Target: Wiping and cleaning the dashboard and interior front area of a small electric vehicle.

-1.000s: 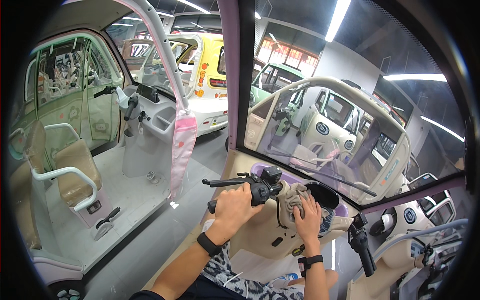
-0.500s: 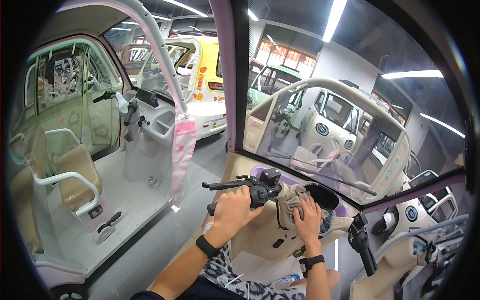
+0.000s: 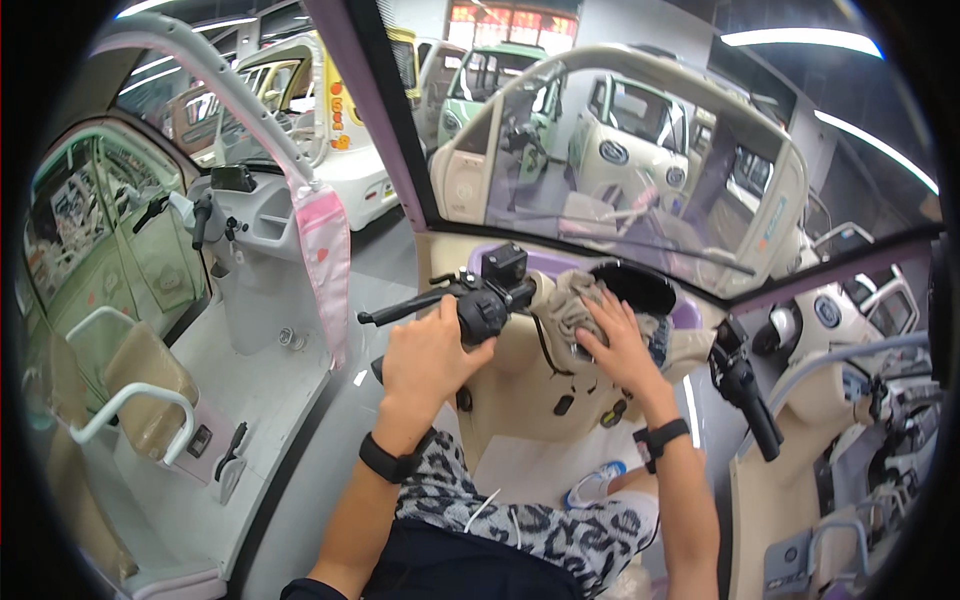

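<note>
My left hand (image 3: 425,355) is wrapped round the left handlebar grip, beside the black switch housing (image 3: 485,317) and below the brake lever (image 3: 400,305). Most of that grip is hidden under the palm. A crumpled grey-beige cloth (image 3: 568,308) lies over the middle of the handlebar, next to the dark display (image 3: 640,285). On this cloth my right hand (image 3: 622,345) lies flat, its fingers stretched and thumb apart. A second patterned piece of fabric (image 3: 657,340) shows partly beyond its fingers. The right handlebar grip (image 3: 752,405) is untouched.
A windscreen (image 3: 600,170) with a purple-edged frame stands ahead. Keys (image 3: 612,412) hang at the beige front panel (image 3: 500,390). Left is another open three-wheeler with a tan seat (image 3: 150,375) and pink flap (image 3: 323,255). More vehicles stand ahead and right.
My view has shifted, so the handlebar and surrounding vehicles sit higher in the picture and more of my lap shows. My left hand stays on the grip, my right on the cloth.
</note>
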The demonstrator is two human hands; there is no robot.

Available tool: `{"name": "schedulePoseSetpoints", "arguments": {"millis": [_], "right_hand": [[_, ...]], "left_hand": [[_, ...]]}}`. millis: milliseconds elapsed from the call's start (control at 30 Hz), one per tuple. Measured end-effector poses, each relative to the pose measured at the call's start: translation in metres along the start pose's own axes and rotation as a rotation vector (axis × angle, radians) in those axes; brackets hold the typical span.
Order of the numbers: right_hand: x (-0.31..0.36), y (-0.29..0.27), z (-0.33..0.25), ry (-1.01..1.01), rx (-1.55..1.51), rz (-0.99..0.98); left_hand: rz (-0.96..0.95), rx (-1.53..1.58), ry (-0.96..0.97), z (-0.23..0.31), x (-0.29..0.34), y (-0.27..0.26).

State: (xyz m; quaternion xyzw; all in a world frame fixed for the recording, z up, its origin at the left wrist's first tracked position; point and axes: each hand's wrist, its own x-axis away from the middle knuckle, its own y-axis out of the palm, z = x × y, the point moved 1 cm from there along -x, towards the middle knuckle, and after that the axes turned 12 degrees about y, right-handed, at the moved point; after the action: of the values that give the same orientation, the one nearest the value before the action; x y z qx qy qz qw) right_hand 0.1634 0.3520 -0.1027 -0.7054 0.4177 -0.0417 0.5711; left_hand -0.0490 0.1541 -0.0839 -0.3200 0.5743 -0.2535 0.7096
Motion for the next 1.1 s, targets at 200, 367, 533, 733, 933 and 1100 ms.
{"name": "schedulePoseSetpoints", "arguments": {"millis": [200,367,533,733,933,1100], "right_hand": [[-0.003,-0.003,0.008,0.059,-0.017,-0.064],[0.001,0.0,0.016,0.034,-0.01,-0.066],[0.002,0.003,0.022,-0.047,-0.039,-0.025],[-0.006,-0.002,0.018,0.028,-0.117,-0.112],[-0.008,-0.006,0.025,0.058,-0.22,-0.171],[-0.017,-0.007,0.022,0.033,-0.186,-0.251]], "left_hand": [[-0.05,-0.044,-0.037,0.007,-0.003,0.0],[-0.068,-0.136,-0.021,0.018,-0.008,0.0],[-0.073,-0.17,0.02,0.022,-0.01,0.006],[-0.118,-0.186,-0.05,0.021,-0.008,0.003],[-0.026,-0.169,-0.002,0.011,-0.007,0.009],[-0.059,-0.137,-0.001,-0.002,-0.002,0.011]]}}
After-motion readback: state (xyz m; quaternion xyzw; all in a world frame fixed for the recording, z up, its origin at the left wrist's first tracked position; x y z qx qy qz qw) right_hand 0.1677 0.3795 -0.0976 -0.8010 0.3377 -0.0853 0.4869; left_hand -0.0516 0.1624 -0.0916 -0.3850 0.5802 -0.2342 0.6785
